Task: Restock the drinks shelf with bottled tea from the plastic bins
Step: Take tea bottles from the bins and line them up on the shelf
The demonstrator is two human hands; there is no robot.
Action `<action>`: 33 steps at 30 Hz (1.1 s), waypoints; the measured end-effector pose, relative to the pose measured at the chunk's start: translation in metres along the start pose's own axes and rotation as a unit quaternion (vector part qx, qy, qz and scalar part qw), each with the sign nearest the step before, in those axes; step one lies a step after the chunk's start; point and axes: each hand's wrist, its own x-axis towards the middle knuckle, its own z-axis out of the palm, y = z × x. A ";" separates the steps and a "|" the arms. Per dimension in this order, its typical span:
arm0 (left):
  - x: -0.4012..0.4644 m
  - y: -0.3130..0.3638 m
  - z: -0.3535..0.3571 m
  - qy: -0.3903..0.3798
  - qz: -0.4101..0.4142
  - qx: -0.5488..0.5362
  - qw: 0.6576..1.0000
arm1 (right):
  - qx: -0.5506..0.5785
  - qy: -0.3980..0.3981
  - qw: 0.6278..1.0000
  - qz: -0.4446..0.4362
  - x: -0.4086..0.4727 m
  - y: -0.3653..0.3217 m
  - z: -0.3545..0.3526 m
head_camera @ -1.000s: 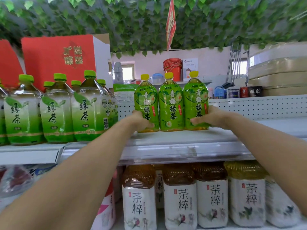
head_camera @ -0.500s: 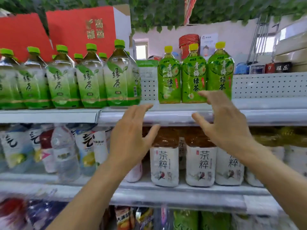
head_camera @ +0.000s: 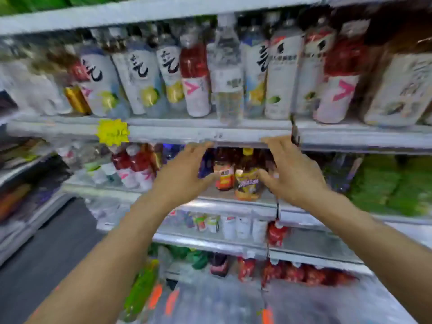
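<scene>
Both my hands hang in the air in front of the drinks shelf [head_camera: 187, 132], palms facing each other, holding nothing. My left hand [head_camera: 182, 176] has its fingers spread and relaxed. My right hand [head_camera: 289, 174] is likewise open, a bottle's width or more from the left. Between them, further back, small bottles [head_camera: 247, 181] stand on a lower shelf. The view is blurred from motion. At the bottom centre a clear plastic-wrapped pack with a green bottle [head_camera: 140, 291] shows dimly; no bin is plainly visible.
White-labelled drink bottles [head_camera: 140, 80] and a clear water bottle [head_camera: 228, 73] fill the shelf above my hands. A yellow star price tag [head_camera: 112, 132] hangs on the shelf edge. Green packs [head_camera: 392, 185] sit at the right. Dark floor [head_camera: 46, 253] lies at the left.
My view has swung down from the top shelf with the green tea bottles. My hands let go of those bottles, drew back and dropped, now empty in front of the lower shelves.
</scene>
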 end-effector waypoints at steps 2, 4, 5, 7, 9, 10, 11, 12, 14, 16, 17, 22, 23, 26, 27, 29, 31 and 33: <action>-0.017 -0.049 0.004 -0.045 -0.013 -0.007 0.999 | 0.033 -0.036 0.998 0.034 -0.005 -0.018 0.034; -0.043 -0.107 0.008 -0.085 -0.059 -0.023 0.994 | 0.066 -0.083 0.992 0.062 -0.016 -0.047 0.078; -0.057 -0.132 0.010 -0.107 -0.085 -0.035 0.990 | 0.081 -0.114 0.987 0.078 -0.024 -0.060 0.096; -0.080 -0.177 0.015 -0.154 -0.132 -0.055 0.978 | 0.101 -0.173 0.973 0.115 -0.040 -0.081 0.126; -0.096 -0.214 0.022 -0.195 -0.160 -0.065 0.965 | 0.101 -0.222 0.960 0.138 -0.053 -0.095 0.152; -0.103 -0.231 0.025 -0.203 -0.175 -0.073 0.961 | 0.103 -0.246 0.953 0.145 -0.056 -0.100 0.164; -0.110 -0.247 0.031 -0.202 -0.192 -0.087 0.956 | 0.105 -0.269 0.945 0.151 -0.056 -0.105 0.176; -0.119 -0.262 0.037 -0.195 -0.214 -0.104 0.952 | 0.105 -0.290 0.938 0.156 -0.056 -0.110 0.189; -0.138 -0.289 0.055 -0.187 -0.267 -0.146 0.934 | 0.119 -0.322 0.923 0.174 -0.055 -0.124 0.216; -0.159 -0.317 0.077 -0.185 -0.315 -0.197 0.910 | 0.151 -0.349 0.907 0.183 -0.056 -0.142 0.247; -0.169 -0.332 0.089 -0.182 -0.335 -0.217 0.899 | 0.167 -0.367 0.897 0.182 -0.058 -0.152 0.266; -0.214 -0.406 0.142 -0.199 -0.430 -0.272 0.838 | 0.225 -0.446 0.828 0.256 -0.086 -0.203 0.360; -0.217 -0.421 0.152 -0.217 -0.444 -0.284 0.822 | 0.231 -0.454 0.812 0.286 -0.093 -0.212 0.378; -0.208 -0.467 0.184 -0.272 -0.483 -0.301 0.776 | 0.248 -0.457 0.759 0.391 -0.109 -0.242 0.434; -0.202 -0.482 0.196 -0.289 -0.490 -0.297 0.767 | 0.251 -0.456 0.742 0.423 -0.113 -0.253 0.454; -0.192 -0.508 0.220 -0.309 -0.506 -0.297 0.748 | 0.260 -0.459 0.702 0.479 -0.122 -0.275 0.493; -0.181 -0.532 0.244 -0.333 -0.511 -0.299 0.734 | 0.278 -0.454 0.648 0.545 -0.131 -0.297 0.530; -0.170 -0.554 0.269 -0.349 -0.499 -0.297 0.736 | 0.288 -0.439 0.616 0.588 -0.136 -0.315 0.565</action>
